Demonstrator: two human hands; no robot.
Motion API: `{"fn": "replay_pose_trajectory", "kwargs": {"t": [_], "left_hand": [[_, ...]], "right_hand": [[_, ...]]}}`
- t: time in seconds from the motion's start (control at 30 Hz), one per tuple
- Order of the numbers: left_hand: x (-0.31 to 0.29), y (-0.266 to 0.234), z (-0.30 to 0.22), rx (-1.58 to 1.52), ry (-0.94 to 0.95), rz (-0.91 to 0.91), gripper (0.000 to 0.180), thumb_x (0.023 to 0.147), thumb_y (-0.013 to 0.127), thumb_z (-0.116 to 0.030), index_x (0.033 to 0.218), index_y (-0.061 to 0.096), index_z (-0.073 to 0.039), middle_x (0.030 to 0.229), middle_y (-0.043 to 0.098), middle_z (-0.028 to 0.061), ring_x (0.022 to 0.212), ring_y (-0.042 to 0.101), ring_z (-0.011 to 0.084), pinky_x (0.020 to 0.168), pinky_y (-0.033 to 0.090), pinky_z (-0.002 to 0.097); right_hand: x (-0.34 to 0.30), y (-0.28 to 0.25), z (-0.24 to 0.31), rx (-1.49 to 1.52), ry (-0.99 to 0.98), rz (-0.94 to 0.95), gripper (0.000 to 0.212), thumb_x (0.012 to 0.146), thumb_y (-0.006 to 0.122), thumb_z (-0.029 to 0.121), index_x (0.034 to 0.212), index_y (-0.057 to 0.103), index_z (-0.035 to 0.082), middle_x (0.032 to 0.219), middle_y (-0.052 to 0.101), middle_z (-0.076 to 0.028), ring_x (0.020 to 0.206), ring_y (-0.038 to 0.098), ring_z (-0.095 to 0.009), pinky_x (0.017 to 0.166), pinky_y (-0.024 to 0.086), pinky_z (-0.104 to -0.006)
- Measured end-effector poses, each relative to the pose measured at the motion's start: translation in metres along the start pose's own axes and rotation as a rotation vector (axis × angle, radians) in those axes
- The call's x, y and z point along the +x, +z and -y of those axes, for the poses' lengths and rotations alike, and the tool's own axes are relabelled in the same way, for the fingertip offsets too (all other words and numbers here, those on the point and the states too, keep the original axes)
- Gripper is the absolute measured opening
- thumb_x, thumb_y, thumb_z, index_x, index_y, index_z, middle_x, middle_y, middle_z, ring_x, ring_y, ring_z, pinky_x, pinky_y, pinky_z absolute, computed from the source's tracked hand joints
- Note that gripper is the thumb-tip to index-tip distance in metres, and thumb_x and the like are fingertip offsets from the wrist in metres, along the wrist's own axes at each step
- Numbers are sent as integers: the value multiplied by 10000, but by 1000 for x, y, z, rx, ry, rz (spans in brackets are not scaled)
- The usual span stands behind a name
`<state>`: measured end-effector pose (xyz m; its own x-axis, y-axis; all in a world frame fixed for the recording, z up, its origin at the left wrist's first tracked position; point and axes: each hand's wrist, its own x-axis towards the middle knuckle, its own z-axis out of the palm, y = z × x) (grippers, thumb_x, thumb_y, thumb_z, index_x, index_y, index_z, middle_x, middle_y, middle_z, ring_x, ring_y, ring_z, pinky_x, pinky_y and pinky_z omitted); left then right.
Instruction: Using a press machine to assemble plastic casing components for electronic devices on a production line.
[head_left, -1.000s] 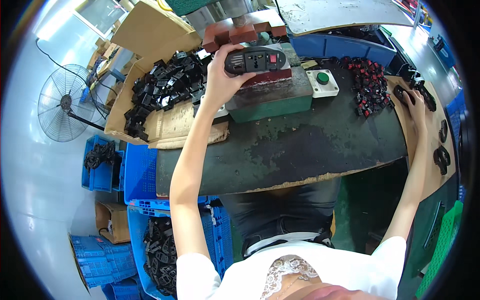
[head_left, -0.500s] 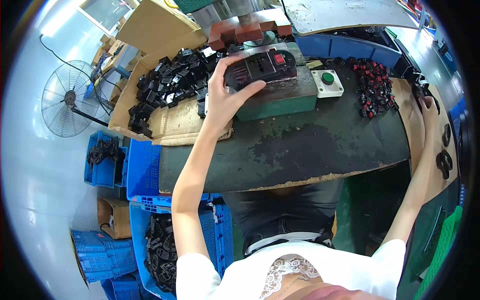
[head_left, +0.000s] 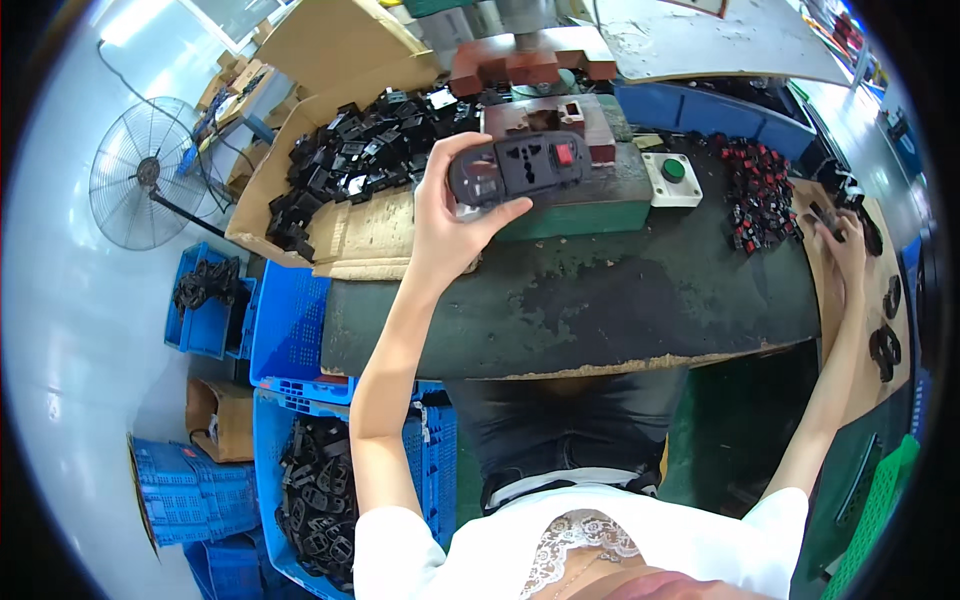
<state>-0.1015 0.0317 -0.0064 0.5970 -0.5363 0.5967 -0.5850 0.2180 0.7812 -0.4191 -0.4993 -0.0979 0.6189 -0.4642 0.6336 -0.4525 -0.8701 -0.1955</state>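
Observation:
My left hand is closed round the left end of a black oval power socket with a red switch. It holds the socket, face up, just in front of a brown metal fixture block on a green base. Far to the right, my right hand is closed on a dark plastic part over a cardboard sheet. The part's exact kind is too small to make out. Beside that hand, several black oval housings lie on the cardboard.
Red press jaws stand behind the fixture. A green push button sits to its right, then a heap of small red and black switches. At left, a carton holds black parts; below, a blue crate holds black housings.
My left hand has taken the socket off the fixture block and toward me. My right hand has drawn back slightly from the black parts at the right edge, a dark piece in its fingers.

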Motion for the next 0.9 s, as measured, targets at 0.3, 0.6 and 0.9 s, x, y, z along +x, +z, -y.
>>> {"fn": "replay_pose_trajectory", "kwargs": {"t": [0.3,0.6,0.9], "left_hand": [[-62,-69,-2,-48,-112,-211,682,639,785,110,1232,491,-52,1147,568,41,1037,576,123,932,460,277],[-124,-129,-11,-37,-223,-528,635,664,738,128,1225,502,-52,1091,613,52,1004,599,151,881,487,278],[-165,-166,-26,83,-305,-733,633,666,765,95,1220,495,-50,1124,589,75,1016,589,170,901,486,303]], "right_hand": [[-6,10,-39,121,78,128,347,850,710,204,729,501,-46,653,432,-94,612,390,-170,587,380,-320],[41,3,129,192,17,10,337,831,728,163,1111,610,17,1067,638,-117,974,601,-217,866,452,-308],[44,12,389,269,-942,-70,494,677,788,231,1115,614,81,1244,577,-122,1075,557,-327,895,446,-414]]}}
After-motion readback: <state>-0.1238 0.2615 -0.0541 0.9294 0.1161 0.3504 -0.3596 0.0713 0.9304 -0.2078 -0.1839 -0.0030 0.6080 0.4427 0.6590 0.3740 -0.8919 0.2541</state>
